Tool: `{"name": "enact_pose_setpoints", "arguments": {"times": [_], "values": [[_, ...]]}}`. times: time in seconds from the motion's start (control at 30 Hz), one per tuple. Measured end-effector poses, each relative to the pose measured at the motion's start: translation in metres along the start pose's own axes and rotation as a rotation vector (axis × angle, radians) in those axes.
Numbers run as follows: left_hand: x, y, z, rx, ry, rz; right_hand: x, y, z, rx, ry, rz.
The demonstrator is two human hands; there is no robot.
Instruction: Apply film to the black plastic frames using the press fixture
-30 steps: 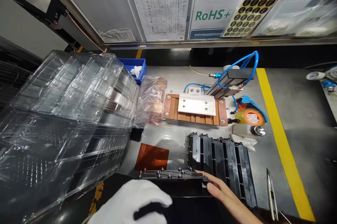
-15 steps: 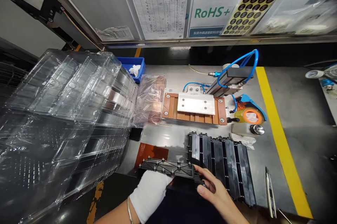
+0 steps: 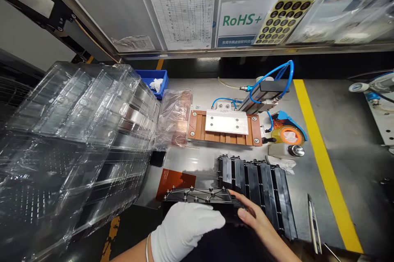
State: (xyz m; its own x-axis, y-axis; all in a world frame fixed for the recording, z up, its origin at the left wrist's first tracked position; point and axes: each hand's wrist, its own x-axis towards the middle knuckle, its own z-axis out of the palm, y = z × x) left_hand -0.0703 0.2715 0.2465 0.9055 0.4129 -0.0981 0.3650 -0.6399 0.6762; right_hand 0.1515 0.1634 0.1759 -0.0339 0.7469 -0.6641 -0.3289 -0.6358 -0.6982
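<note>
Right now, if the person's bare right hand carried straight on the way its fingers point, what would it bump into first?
The black studded plastic part comes first: the right hand is already against its end, so it would press into that part. Depth is hard to judge from this view.

Stacked plastic trays (image 3: 70,139) lie left of a pneumatic fixture (image 3: 224,127) — a row of moulded frames (image 3: 255,196) before it.

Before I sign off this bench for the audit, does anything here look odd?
Yes, the hands don't match. The left hand wears a white glove, but the right hand is bare, with its fingers directly on the black studded plate. That stands out because bare skin is touching a part the other hand handles gloved.
</note>
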Motion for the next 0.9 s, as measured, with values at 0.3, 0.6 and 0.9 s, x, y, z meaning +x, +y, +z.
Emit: {"name": "enact_pose_setpoints", "arguments": {"times": [0.3, 0.6, 0.9], "values": [[0.010, -0.001, -0.005, 0.038, -0.082, -0.365, -0.009, 0.010, 0.021, 0.017, 0.071, -0.001], [0.007, 0.007, 0.005, -0.112, -0.048, -0.224, -0.008, 0.005, 0.023, 0.046, 0.010, -0.011], [0.008, 0.020, 0.003, -0.142, -0.056, -0.147, -0.008, 0.007, 0.031, 0.073, 0.081, 0.055]]}}
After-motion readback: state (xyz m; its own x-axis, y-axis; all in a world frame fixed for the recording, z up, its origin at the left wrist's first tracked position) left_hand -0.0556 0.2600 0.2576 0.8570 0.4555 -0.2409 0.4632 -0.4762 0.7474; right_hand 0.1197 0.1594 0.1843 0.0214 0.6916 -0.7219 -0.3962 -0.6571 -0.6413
